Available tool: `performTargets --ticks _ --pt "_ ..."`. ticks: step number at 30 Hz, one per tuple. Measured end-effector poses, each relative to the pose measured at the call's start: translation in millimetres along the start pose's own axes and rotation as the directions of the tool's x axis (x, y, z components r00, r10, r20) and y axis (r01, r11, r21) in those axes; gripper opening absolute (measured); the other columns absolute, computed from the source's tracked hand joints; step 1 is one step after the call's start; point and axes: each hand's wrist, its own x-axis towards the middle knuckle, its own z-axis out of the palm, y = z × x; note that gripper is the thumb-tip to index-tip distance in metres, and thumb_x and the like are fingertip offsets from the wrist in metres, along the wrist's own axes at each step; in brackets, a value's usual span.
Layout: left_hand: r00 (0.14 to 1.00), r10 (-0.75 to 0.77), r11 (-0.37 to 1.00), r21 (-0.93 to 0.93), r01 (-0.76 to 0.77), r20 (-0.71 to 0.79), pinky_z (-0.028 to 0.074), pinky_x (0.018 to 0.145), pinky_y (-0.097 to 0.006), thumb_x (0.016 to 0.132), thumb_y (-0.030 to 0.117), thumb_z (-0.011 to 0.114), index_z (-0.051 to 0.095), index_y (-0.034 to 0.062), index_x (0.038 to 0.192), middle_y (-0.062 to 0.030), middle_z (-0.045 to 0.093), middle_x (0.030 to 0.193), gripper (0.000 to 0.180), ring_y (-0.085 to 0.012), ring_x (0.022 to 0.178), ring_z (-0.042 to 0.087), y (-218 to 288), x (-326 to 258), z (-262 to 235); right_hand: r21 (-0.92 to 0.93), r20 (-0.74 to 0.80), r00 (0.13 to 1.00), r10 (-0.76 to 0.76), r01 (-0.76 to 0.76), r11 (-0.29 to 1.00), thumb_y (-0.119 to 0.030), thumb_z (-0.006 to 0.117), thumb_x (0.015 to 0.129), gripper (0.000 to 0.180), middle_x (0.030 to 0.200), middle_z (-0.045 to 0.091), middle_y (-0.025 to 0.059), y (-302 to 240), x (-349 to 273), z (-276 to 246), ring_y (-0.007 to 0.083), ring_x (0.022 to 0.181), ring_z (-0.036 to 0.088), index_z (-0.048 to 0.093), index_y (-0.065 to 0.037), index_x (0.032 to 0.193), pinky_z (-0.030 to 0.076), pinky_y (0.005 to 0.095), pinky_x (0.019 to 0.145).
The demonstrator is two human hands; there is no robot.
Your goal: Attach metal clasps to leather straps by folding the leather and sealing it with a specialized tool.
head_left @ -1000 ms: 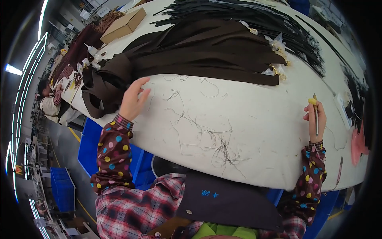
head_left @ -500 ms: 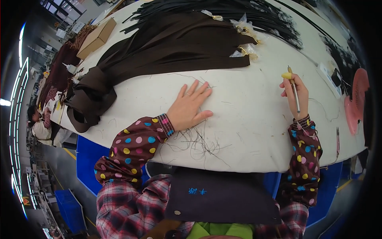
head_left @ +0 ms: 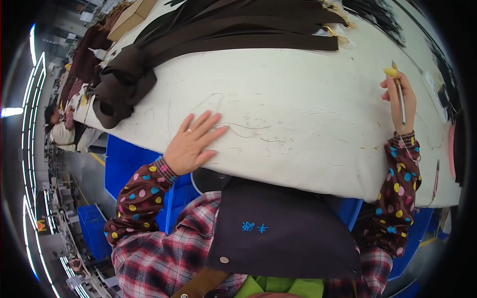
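Palm down, fingers wide, my left hand [head_left: 191, 146] sits beside loose threads [head_left: 243, 126] mid-frame; a flat, light touch should suit them best. At upper right, my right hand [head_left: 408, 102] grips a slim tool [head_left: 400, 97], its tip best held off the table [head_left: 298, 89]

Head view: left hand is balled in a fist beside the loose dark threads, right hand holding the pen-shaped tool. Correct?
Not a fist: the head view shows the left hand open, fingers spread, beside the loose dark threads. The right hand does hold the pen-shaped tool.
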Motion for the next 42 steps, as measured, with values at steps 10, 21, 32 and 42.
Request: performTargets --ticks 10,21,32,42 --pt "0.6 -0.612 0.769 -0.21 0.604 -0.516 0.033 0.102 -0.039 0.095 0.026 0.047 0.052 0.0066 0.125 -0.0166 0.05 0.122 0.037 -0.0315 0.117 0.046 -70 -111 19 -0.002 -0.06 0.997 -0.053 0.053 0.999 -0.017 0.055 0.094 0.021 0.08 0.062 0.0023 -8 1 0 0.005 0.061 0.052 0.06 -0.002 0.108 0.044 0.0179 0.056" --pt "0.4 -0.866 0.427 -0.027 0.904 -0.301 0.026 0.107 -0.048 0.098 0.033 0.039 0.042 0.0154 0.138 -0.0112 0.036 0.145 0.044 -0.0294 0.134 0.034 -65 -125 44 0.002 -0.148 0.979 -0.138 0.14 0.99 -0.017 0.058 0.09 0.021 0.076 0.065 0.0039 -15 2 -5 0.0087 0.062 0.061 0.058 -0.003 0.105 0.05 0.0214 0.055" --pt "0.786 -0.2 0.978 -0.169 0.123 -0.585 0.042 0.093 -0.037 0.083 0.007 0.061 0.06 0.0044 0.109 -0.0155 0.056 0.117 0.026 -0.0328 0.109 0.052 -21 80 -33 -0.146 -0.055 0.987 -0.153 0.143 0.979 -0.012 0.058 0.089 0.022 0.076 0.061 0.0047 -14 1 5 0.0131 0.054 0.059 0.053 -0.004 0.108 0.048 0.0245 0.051" --pt "0.472 -0.244 0.946 -0.102 0.306 -0.847 0.034 0.102 -0.041 0.087 0.014 0.053 0.05 0.0063 0.123 -0.0166 0.048 0.13 0.037 -0.033 0.12 0.045 -181 171 -50 -0.13 -0.037 0.995 -0.094 0.088 0.988 -0.007 0.057 0.089 0.02 0.081 0.06 0.0036 -17 -7 5 0.0068 0.053 0.054 0.055 -0.002 0.109 0.045 0.0198 0.051"
